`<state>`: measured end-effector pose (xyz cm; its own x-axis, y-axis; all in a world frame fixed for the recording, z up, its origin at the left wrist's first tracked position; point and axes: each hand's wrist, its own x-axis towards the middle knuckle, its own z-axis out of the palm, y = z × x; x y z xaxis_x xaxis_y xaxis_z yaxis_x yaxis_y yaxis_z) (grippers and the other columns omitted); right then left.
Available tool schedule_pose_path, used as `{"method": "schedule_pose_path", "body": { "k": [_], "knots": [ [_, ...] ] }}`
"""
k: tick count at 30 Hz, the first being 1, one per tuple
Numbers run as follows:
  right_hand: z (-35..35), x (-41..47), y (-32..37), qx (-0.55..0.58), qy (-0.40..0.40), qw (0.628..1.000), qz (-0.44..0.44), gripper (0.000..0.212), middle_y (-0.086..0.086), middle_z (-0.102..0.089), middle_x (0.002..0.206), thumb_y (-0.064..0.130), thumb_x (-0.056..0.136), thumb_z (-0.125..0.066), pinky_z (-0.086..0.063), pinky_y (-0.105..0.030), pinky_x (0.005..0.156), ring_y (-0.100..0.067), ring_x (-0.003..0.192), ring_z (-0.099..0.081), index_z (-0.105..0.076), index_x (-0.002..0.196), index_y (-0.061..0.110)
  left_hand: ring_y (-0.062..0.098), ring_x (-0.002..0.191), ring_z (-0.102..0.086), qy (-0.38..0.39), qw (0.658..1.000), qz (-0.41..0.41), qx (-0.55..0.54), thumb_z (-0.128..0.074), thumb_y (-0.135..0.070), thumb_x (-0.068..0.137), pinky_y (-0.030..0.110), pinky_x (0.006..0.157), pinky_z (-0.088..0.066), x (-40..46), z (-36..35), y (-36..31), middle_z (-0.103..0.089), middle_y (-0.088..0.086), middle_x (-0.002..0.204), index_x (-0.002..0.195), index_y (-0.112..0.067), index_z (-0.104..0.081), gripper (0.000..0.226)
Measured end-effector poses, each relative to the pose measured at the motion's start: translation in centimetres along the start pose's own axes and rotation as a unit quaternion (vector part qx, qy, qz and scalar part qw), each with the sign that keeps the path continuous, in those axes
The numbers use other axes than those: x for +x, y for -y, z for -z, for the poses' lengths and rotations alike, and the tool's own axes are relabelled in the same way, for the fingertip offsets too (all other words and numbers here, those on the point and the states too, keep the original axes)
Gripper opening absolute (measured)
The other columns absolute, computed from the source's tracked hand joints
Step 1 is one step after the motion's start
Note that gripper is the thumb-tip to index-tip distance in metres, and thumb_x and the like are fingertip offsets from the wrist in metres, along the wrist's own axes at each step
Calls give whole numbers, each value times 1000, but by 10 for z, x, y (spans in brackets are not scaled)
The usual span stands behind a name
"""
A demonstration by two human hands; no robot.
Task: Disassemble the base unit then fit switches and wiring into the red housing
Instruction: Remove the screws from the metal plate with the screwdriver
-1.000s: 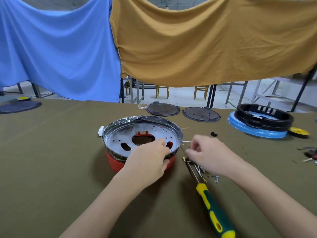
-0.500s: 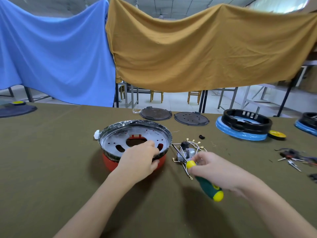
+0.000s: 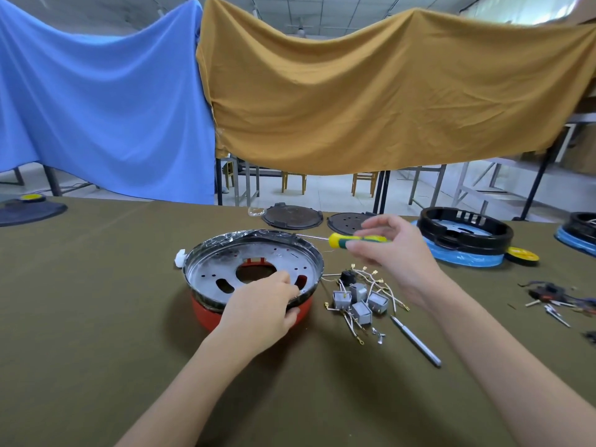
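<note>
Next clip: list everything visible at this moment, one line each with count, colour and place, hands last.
Round housing: 1, red, centre, under the plate.
Perforated metal plate: 1, silver, on the housing.
Switches with wiring: 1 cluster, grey and white, right of the housing.
Metal rod tool: 1, silver, beside the switches.
Round perforated discs: 2, dark, far edge.
Ring units on blue bases: 2, black, far right.
Hanging cloths: 2, blue and mustard, behind.
Screwdriver: 1, green-yellow, in the right hand's grip.
Left hand: on the plate's near rim.
Right hand: raised.
</note>
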<state>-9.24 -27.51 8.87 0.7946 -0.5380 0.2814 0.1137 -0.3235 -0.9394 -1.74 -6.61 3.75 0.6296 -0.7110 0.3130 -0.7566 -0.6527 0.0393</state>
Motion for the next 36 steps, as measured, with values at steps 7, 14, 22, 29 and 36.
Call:
{"method": "schedule_pose_path", "body": {
  "k": [7, 14, 22, 29, 36],
  "knots": [
    [-37, 45, 19, 77, -84, 984, 136, 27, 3, -59, 81, 32, 88, -70, -52, -27, 61, -12, 68, -57, -57, 110, 24, 8, 74, -45, -6, 1000, -6, 13, -46, -44, 99, 23, 52, -27, 1, -5, 3, -45, -11, 103, 106, -27, -60, 23],
    [-63, 62, 32, -36, -31, 941, 334, 32, 18, -47, 70, 26, 99, -56, -40, -7, 55, 5, 59, -53, -48, 129, 18, 8, 74, -42, -9, 1000, 4, 9, -44, -45, 100, 22, 49, -19, 1, -5, 3, -38, -11, 98, 109, -30, -59, 23],
    [-73, 66, 19, -39, -18, 934, 356, 29, 18, -43, 66, 30, 99, -55, -38, -12, 51, -3, 53, -44, -48, 126, 24, 7, 76, -41, -12, 1000, 1, -7, -44, -43, 100, 24, 50, -22, 1, -4, 3, -38, -12, 101, 105, -30, -58, 20],
    [-74, 64, 21, -49, -11, 929, 366, 28, 19, -43, 67, 30, 99, -55, -37, -9, 51, -2, 53, -44, -48, 125, 23, 8, 75, -40, -8, 1000, -1, -9, -45, -43, 100, 22, 50, -21, 0, -2, 3, -37, -13, 101, 107, -30, -60, 21],
    [-74, 61, 21, -47, -14, 929, 366, 27, 17, -43, 67, 30, 99, -56, -38, -10, 53, -2, 55, -44, -49, 124, 23, 7, 77, -39, -7, 1000, -5, -7, -45, -43, 100, 24, 52, -24, 0, -3, 3, -42, -12, 107, 112, -30, -60, 23]
  ]
}}
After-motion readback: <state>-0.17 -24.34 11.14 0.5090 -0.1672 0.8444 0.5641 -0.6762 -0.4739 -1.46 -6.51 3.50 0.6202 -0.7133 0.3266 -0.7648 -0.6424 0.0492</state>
